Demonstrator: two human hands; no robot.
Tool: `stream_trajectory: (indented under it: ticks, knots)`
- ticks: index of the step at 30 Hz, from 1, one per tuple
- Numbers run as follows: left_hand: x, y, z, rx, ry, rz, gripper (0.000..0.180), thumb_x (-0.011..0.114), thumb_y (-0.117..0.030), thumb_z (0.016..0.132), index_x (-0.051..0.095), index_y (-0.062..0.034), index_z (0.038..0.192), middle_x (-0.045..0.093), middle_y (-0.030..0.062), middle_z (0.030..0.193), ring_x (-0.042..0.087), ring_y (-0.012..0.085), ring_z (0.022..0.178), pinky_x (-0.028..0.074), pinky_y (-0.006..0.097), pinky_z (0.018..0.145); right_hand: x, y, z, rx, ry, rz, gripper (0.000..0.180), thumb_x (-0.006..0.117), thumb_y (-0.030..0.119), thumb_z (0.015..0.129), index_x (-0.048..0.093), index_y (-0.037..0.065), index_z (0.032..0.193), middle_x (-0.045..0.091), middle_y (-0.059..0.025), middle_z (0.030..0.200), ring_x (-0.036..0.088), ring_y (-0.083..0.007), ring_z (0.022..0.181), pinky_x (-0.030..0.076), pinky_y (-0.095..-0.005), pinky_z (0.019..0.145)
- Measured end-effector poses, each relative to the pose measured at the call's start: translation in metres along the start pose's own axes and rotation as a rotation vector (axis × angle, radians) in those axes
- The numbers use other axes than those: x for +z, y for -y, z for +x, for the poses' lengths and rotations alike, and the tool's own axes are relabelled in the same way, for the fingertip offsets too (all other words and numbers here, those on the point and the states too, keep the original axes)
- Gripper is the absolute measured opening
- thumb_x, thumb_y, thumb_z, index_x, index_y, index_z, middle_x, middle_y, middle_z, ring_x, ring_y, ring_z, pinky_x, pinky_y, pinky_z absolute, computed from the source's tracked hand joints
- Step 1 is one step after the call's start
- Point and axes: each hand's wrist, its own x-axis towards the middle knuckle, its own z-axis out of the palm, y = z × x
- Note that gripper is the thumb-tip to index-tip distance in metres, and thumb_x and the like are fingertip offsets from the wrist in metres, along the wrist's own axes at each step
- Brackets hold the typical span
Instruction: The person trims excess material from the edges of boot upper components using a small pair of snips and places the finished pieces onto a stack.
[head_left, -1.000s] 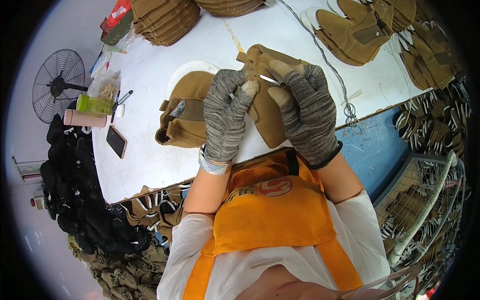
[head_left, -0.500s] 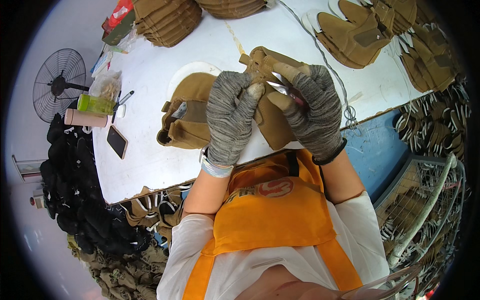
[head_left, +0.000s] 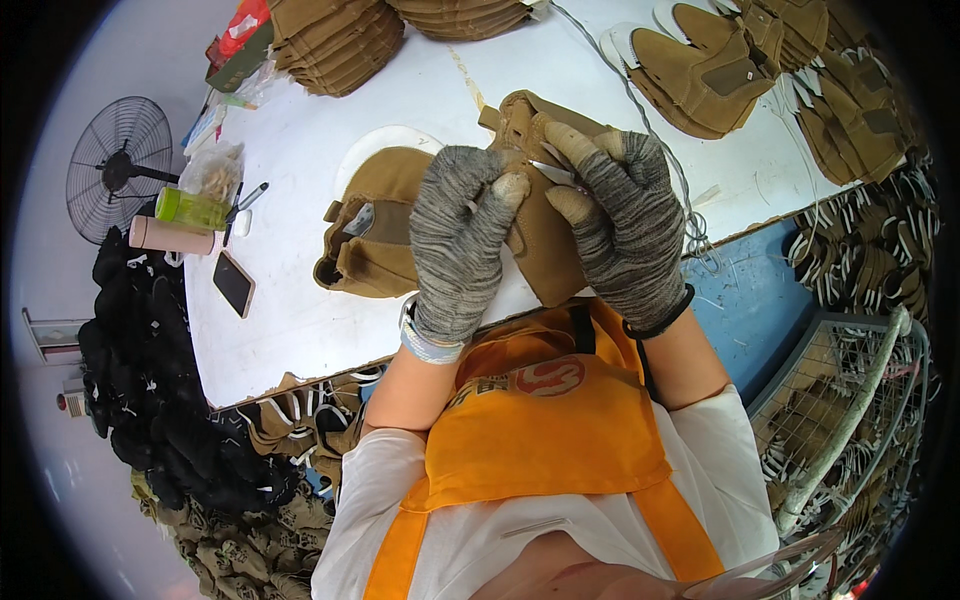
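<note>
A brown shoe upper (head_left: 545, 245) is between my gloved hands over the white table. My left hand (head_left: 457, 240), in a grey fingertipless knit glove, is closed, its thumb and forefinger pinching the upper at its seam. In my right hand (head_left: 632, 225), gloved alike, are small thread snips (head_left: 553, 173); the fingers are closed round them and hide the handle. The blades point left, at the seam beside my left fingertips. Whether a thread lies between them is too small to tell. Left of my left hand, a second brown upper (head_left: 385, 215) with a white edge lies on the table.
Stacked brown uppers (head_left: 335, 45) stand at the table's far side, with more uppers (head_left: 690, 80) at far right. A grey cord (head_left: 655, 125) crosses the tabletop (head_left: 290, 330). A phone (head_left: 234, 284), green bottle (head_left: 190, 208) and pink bottle (head_left: 170, 235) are left. A wire cart (head_left: 830, 400) stands right.
The snips' blades, spread apart before, are now nearly together. My right fingers have shifted slightly up and over the snips. My left hand keeps its pinch on the upper.
</note>
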Motion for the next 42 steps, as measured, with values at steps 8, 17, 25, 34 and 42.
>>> stream_trajectory:
  ticks: [8, 17, 25, 34, 42]
  knots:
    - [-0.001, -0.002, 0.0, -0.001, 0.022, 0.024, 0.015, 0.068, -0.011, 0.086, 0.064, -0.0012, 0.096, 0.058, 0.007, 0.089, 0.054, 0.0162, 0.08, 0.045, 0.028, 0.074, 0.004, -0.001, -0.002, -0.009, -0.037, 0.014, 0.037, 0.066, 0.024, 0.083, 0.062, 0.011, 0.118, 0.059, -0.0073, 0.095, 0.06, -0.0241, 0.08, 0.053, -0.0332, 0.067]
    - [-0.002, -0.002, 0.002, 0.019, 0.054, 0.026, 0.016, 0.068, -0.011, 0.086, 0.065, -0.0016, 0.098, 0.058, 0.0062, 0.089, 0.054, 0.0154, 0.081, 0.045, 0.027, 0.074, 0.003, -0.001, -0.001, 0.006, -0.018, 0.049, 0.037, 0.065, 0.023, 0.084, 0.061, 0.011, 0.118, 0.056, -0.0072, 0.092, 0.058, -0.0247, 0.079, 0.052, -0.0329, 0.065]
    - [-0.004, -0.004, 0.0, -0.041, 0.028, 0.065, 0.017, 0.069, -0.012, 0.085, 0.065, -0.0019, 0.099, 0.057, 0.0061, 0.087, 0.053, 0.0154, 0.079, 0.044, 0.029, 0.073, 0.005, -0.006, -0.005, 0.385, -0.271, 0.745, 0.038, 0.058, 0.021, 0.093, 0.054, -0.001, 0.124, 0.058, -0.0085, 0.103, 0.054, -0.0158, 0.098, 0.047, -0.0304, 0.085]
    - [0.002, 0.002, 0.0, 0.333, -0.032, 0.376, 0.014, 0.07, -0.01, 0.081, 0.066, -0.0047, 0.094, 0.059, 0.0068, 0.079, 0.053, 0.0229, 0.074, 0.042, 0.036, 0.075, 0.0, -0.002, 0.002, -0.073, -0.058, 0.077, 0.033, 0.075, 0.018, 0.073, 0.063, 0.013, 0.103, 0.056, -0.0061, 0.087, 0.06, -0.0219, 0.075, 0.052, -0.0312, 0.063]
    - [0.002, -0.01, 0.0, 0.468, 0.0, 0.559, 0.014, 0.072, -0.012, 0.078, 0.068, -0.0065, 0.09, 0.06, 0.0053, 0.074, 0.055, 0.0241, 0.07, 0.041, 0.038, 0.071, 0.011, -0.007, -0.002, -0.096, -0.143, 0.068, 0.033, 0.073, 0.018, 0.075, 0.059, 0.007, 0.103, 0.055, -0.0069, 0.086, 0.06, -0.0208, 0.068, 0.052, -0.0301, 0.059]
